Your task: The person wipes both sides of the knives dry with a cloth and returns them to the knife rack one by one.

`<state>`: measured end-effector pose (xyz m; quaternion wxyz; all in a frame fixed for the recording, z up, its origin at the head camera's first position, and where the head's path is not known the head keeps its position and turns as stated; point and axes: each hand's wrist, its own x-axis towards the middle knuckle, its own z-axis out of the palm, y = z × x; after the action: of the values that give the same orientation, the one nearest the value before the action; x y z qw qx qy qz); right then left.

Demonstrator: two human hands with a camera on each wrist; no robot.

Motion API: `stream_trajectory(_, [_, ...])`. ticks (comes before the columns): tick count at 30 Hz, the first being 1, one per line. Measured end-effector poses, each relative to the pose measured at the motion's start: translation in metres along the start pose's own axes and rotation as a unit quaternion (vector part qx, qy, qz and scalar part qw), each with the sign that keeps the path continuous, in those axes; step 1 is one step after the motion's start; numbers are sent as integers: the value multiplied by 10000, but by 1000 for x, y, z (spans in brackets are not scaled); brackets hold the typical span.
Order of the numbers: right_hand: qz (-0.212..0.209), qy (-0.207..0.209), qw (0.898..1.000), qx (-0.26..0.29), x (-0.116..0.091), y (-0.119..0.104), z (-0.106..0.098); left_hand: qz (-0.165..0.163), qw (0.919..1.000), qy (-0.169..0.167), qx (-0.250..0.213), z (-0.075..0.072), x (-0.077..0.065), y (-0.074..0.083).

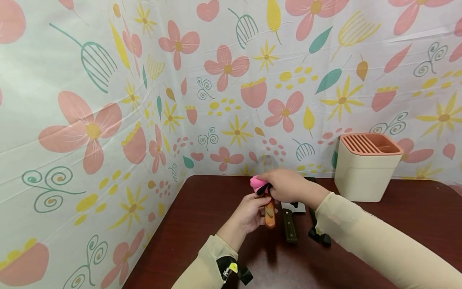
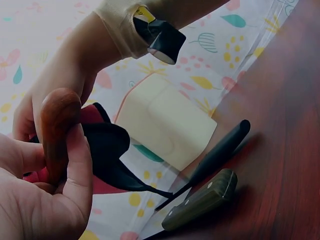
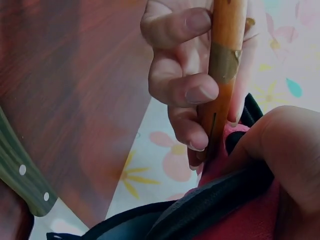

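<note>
My left hand (image 1: 249, 214) grips an orange-brown wooden handle (image 1: 270, 216), its fingers curled round it; the left wrist view shows the rounded end (image 2: 61, 107). In my right hand (image 1: 288, 184) is a folded pink-and-black cloth (image 1: 259, 183), pinched at the handle's far end. Black edges of the cloth (image 3: 210, 200) hang loose in the right wrist view. The cloth and my right hand hide what the handle leads into; a faint greyish shape above them is too blurred to tell.
To the right of the handle lies a knife with a dark riveted handle (image 1: 290, 226) and a broad blade (image 1: 296, 207). Beside it is a black-handled utensil (image 2: 220, 152). A cream knife block (image 1: 362, 176) with a slotted orange top stands at the back right, before a flowered curtain (image 1: 223, 100).
</note>
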<state>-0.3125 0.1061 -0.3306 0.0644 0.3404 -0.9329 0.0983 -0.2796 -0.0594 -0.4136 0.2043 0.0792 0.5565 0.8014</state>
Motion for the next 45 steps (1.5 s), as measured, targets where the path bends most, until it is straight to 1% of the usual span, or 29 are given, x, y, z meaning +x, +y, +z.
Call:
stream_trajectory(5, [2,54,9998,177,-6,0,0,-12,10000,69,11,0,1,0])
stream_trajectory(12, [-112,105,9993,331,-11,-3,0,48,9999,143,55,-1,2,-2])
stream_trajectory(19, [-6,-17,9982,598,-14,-6,-4,37,9997,240,69,1,0,0])
stream_trajectory(23, [14,-80,9964,846,-15,-3,-5,21,9998,206,58,1,0,1])
stream_trajectory(26, [-12,-101,9937,1119,-16,0,-6,32,9999,140,72,0,0,2])
stream_trajectory(30, [-149,-80,9881,1530,-18,5,-8,72,9999,83,123,0,0,3])
stream_trajectory(34, [-413,-5,9823,1825,-22,11,-10,82,9999,17,117,1,1,3])
stream_trajectory(38, [-695,64,9778,1974,-25,17,-12,106,9998,-131,128,2,1,3])
stream_trajectory(42, [-849,-72,9716,2207,-28,21,-14,131,9995,-239,147,4,0,2])
stream_trajectory(45, [-833,-196,9693,2304,-30,25,-17,141,9993,-285,198,5,-1,1])
